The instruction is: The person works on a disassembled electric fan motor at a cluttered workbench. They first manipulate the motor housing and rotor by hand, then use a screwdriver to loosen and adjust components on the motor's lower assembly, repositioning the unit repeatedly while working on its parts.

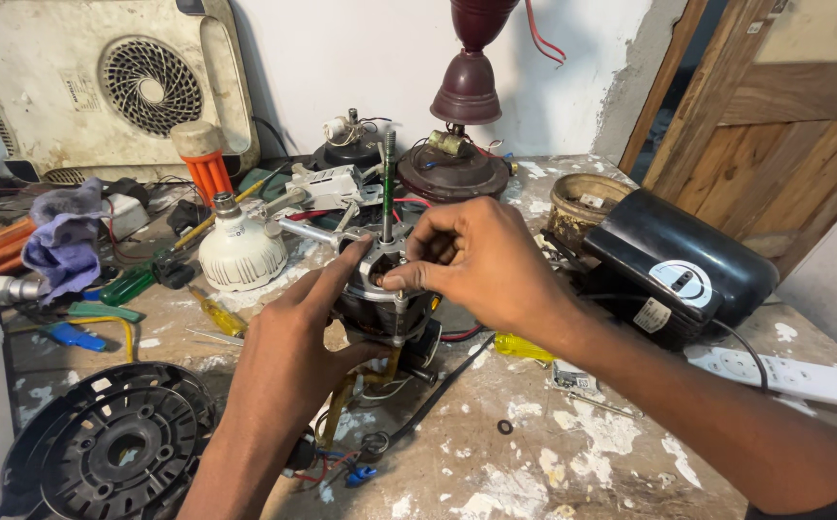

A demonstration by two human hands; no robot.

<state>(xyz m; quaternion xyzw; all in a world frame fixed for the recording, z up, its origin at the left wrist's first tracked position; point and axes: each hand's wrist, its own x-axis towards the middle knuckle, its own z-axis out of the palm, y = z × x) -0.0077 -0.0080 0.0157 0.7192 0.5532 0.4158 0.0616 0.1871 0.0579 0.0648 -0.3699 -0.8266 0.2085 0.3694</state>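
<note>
Paint-spattered surface (534, 453), crowded with tools: at its middle stands a small electric motor (385, 299). Left hand (288, 356) steadies its housing, fingers spread; right hand (481, 260) pinches something at the top plate. Best kept square beside the upright shaft (389, 183).

Both hands' fingers (409, 279) seemingly pinched together

Motor (385, 289) black, silver; bulb (240, 252) white; cloth (64, 236) lavender; screwdriver handle (520, 347) yellow.

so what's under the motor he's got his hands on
Under the motor, yellowish bracket legs and loose red, white and blue wires show on the paint-spattered bench. The left hand hides the motor's lower left side.
</note>
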